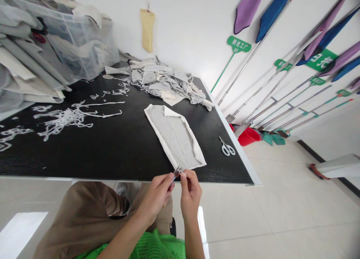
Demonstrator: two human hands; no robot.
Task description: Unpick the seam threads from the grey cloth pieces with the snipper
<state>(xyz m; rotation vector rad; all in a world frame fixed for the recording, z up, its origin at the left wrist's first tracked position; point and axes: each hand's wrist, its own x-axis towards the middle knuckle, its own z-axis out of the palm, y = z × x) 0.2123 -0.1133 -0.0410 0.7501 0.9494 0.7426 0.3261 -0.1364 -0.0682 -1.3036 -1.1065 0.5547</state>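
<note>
At the table's front edge, my left hand (161, 189) is closed on a small pair of thread snips (176, 172), its pointed metal blades showing past the fingertips. Just right of the blades, my right hand (190, 190) pinches a thin white thread (182, 173); whether it is joined to the cloth I cannot tell. Beyond both hands a light grey-white fabric piece (180, 139) lies flat, its edges folded or hemmed and its near corner close to the blades. White-handled scissors (227, 148) rest on the table to the right, apart from my hands.
A heap of grey-white cloth pieces (165, 79) lies along the wall. Tangled white scraps (66, 120) spread over the left of the black table (120, 150). A clear plastic bin (84, 45) with fabric stands back left. Brooms, mops and a red bucket (249, 136) stand right.
</note>
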